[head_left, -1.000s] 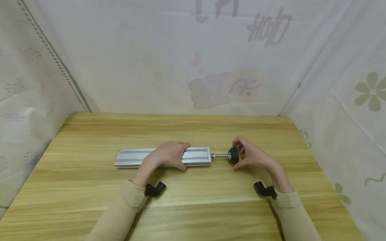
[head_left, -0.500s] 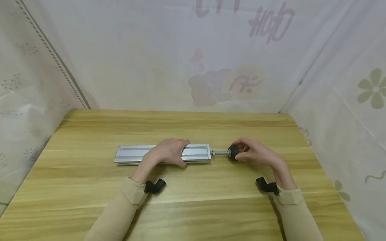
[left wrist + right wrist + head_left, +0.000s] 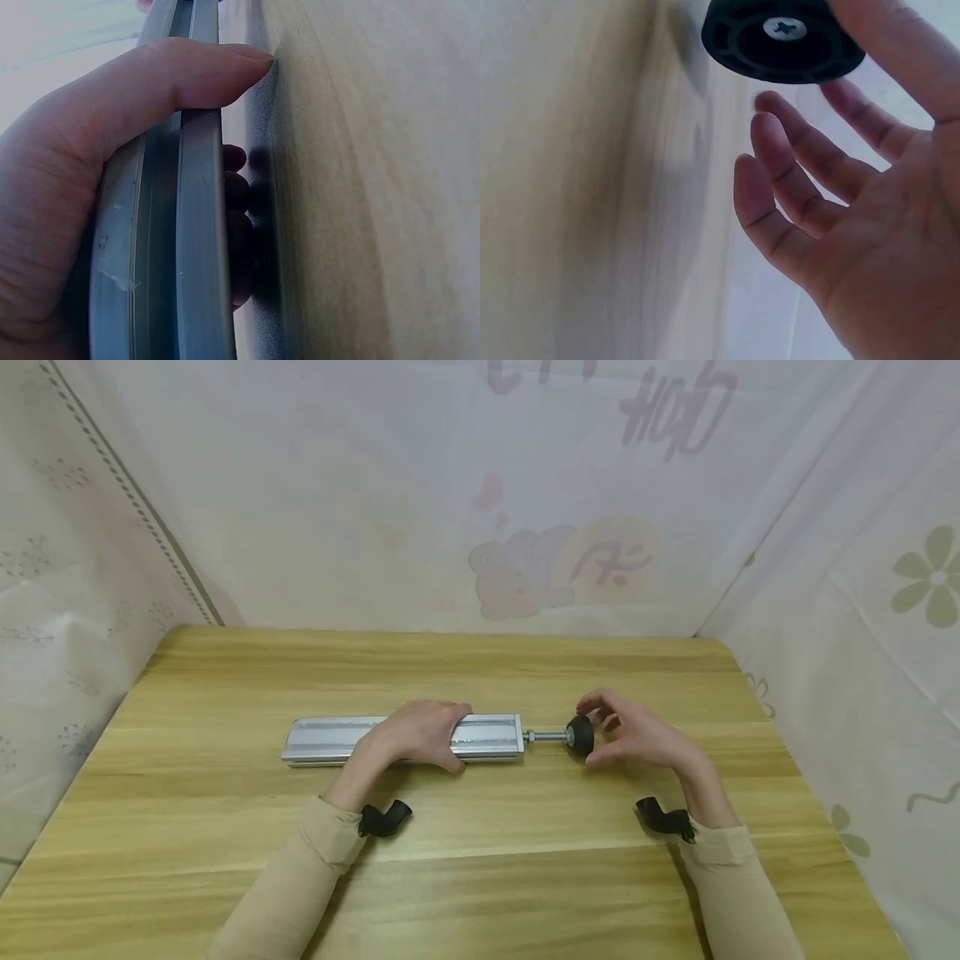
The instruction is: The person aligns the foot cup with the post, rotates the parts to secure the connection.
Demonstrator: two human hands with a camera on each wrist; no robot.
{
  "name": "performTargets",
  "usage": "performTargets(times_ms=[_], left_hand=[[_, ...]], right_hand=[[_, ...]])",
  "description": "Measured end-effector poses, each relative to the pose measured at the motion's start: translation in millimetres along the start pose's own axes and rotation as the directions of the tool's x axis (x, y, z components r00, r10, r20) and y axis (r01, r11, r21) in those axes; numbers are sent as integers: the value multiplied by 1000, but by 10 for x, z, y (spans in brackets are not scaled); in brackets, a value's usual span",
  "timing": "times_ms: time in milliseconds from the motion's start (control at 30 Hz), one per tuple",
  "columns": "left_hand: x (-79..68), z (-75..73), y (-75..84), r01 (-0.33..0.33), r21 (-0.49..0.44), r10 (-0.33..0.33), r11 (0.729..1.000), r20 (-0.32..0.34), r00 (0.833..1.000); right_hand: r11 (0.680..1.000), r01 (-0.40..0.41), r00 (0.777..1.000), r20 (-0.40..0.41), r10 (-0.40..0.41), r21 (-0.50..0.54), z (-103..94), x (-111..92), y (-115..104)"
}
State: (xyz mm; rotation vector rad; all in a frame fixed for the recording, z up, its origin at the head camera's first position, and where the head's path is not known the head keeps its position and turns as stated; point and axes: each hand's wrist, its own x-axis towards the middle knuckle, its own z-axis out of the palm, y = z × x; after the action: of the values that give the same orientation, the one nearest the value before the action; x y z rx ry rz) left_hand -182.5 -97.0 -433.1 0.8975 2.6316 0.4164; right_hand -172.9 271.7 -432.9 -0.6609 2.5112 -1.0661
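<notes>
On the table lies a silver aluminium profile (image 3: 487, 735) with long grooves. My left hand (image 3: 416, 732) grips it across the top. In the left wrist view the thumb (image 3: 202, 71) bends over the near side, and fingertips (image 3: 238, 195) show beyond the profile. From its right end cap sticks a threaded rod (image 3: 549, 737) with a nut, carrying a black levelling foot (image 3: 580, 737). Around that foot my right hand (image 3: 641, 737) is spread, thumb and index finger at its rim. The right wrist view shows the foot's ribbed underside with a cross-head screw (image 3: 784, 28); other fingers hang loosely curved.
The wood-grain table (image 3: 480, 893) has its back edge against a printed cloth (image 3: 337, 510). More patterned cloth hangs at both sides. A black wrist mount (image 3: 385, 819) sits on the left cuff, another mount (image 3: 663, 819) on the right.
Half a second ago the right thumb and fingers were closed on the foot; now they are spread wider around it. The left hand keeps its grip. The view has tilted slightly.
</notes>
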Motion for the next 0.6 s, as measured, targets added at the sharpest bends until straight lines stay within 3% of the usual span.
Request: performTargets(times_ms=[133,367,600], left_hand=[[-1,-11,7,4,1,-4,1000,3,1000],[0,0,6,-5,16,4,1000,7,1000],[-2,-9,7,1,13,-1,1000,-1,1000]], right_hand=[[1000,-11,1000,-2,11,12,35,29,-13],[998,29,999,-20,-30,-59,88,56,-18],[999,0,1000,-10,0,-40,58,33,-17]])
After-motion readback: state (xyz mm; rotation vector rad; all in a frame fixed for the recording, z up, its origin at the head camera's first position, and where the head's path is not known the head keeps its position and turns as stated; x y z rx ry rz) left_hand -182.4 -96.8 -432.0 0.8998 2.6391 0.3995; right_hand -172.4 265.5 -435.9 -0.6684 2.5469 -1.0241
